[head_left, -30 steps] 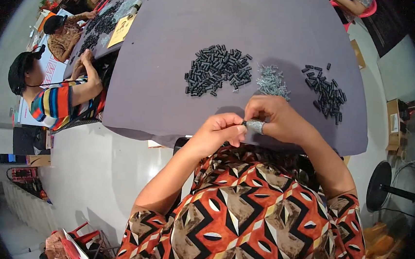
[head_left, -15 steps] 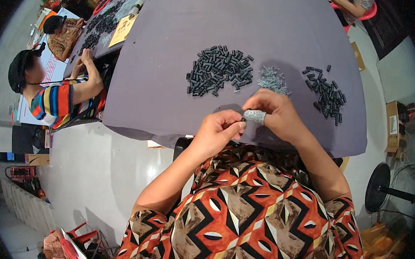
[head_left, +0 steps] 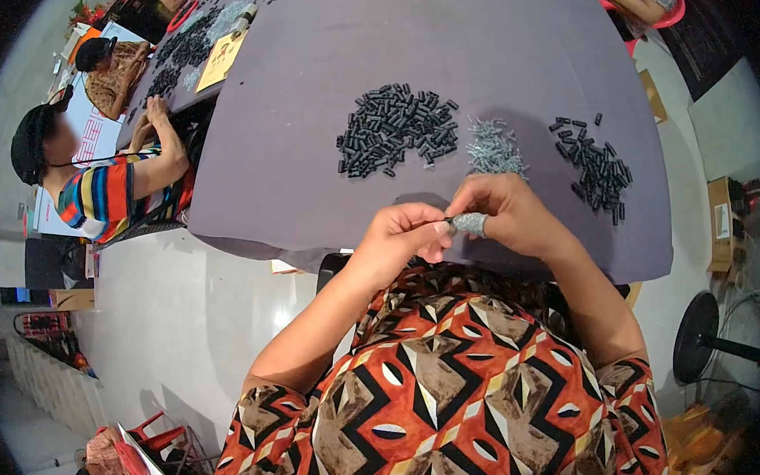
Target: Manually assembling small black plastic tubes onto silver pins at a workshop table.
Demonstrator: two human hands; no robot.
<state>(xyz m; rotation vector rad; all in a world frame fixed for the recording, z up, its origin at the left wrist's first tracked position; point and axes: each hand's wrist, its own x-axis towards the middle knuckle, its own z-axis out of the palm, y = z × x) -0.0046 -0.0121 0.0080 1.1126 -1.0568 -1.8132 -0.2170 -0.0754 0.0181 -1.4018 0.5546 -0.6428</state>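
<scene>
Near the table's front edge, both my hands meet fingertip to fingertip. My left hand (head_left: 407,232) pinches a small black tubular piece (head_left: 447,220) between thumb and fingers, and most of it is covered. My right hand (head_left: 509,214) is closed in a pinch at that same piece; whatever its fingertips hold is hidden. A grey wrap (head_left: 470,224) covers the right thumb. Beyond the hands lies a large heap of black tubular pieces (head_left: 397,132). A pile of thin silvery pieces (head_left: 496,148), too small to name, sits just past my right hand. Farther right is a smaller heap of black pieces (head_left: 598,170).
A grey cloth covers the table (head_left: 278,167). At the left a person in a striped shirt (head_left: 121,186) works beside more black and silvery pieces (head_left: 185,44). A yellow card (head_left: 221,61) lies at the table's left side. A black round-based stand (head_left: 698,341) stands on the floor at right.
My right fingertips have come down and in against the black piece at my left fingertips. The left hand stays almost in place. The whole view has shifted slightly.
</scene>
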